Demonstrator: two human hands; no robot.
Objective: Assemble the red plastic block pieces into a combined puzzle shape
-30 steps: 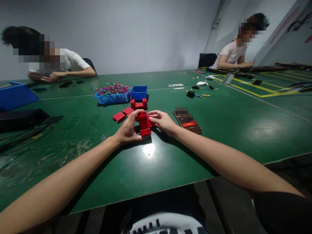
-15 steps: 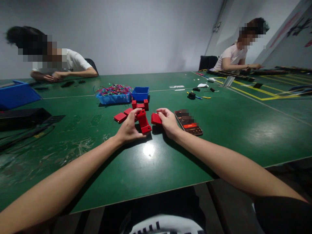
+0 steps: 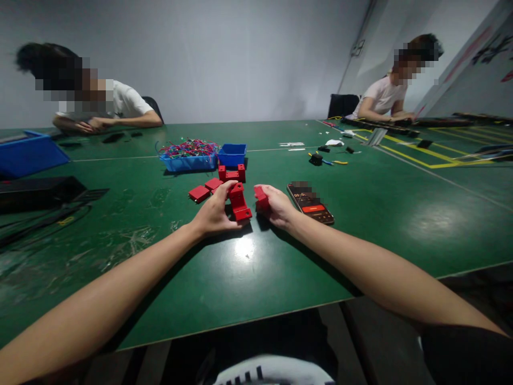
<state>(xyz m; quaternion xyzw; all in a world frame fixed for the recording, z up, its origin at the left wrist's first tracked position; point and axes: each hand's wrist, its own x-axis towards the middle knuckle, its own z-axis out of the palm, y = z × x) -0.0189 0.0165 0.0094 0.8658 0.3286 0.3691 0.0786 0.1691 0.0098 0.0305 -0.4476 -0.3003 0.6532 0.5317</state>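
Observation:
My left hand (image 3: 214, 214) grips a red U-shaped bracket (image 3: 239, 202), thumb and fingers at its two ends, holes showing in its end blocks. A short gap to the right, my right hand (image 3: 277, 206) is closed on a red block (image 3: 261, 197), its far part hidden by the fingers. Behind my left hand a second red bracket (image 3: 231, 173) stands on the green table (image 3: 224, 289). Two flat red blocks lie to the left of that bracket; the nearer red block (image 3: 199, 193) shows whole, the other partly behind my fingers.
A phone (image 3: 310, 203) lies right of my right hand. Farther back are a blue bin of coloured wires (image 3: 188, 155), a small blue bin (image 3: 232, 155) and pliers (image 3: 340, 162). A black box (image 3: 40, 193) with cables stands left. Two people sit across the table.
The red block in my right hand has turned, showing a narrower side. The bracket in my left hand has tilted slightly, its inner hollow showing more.

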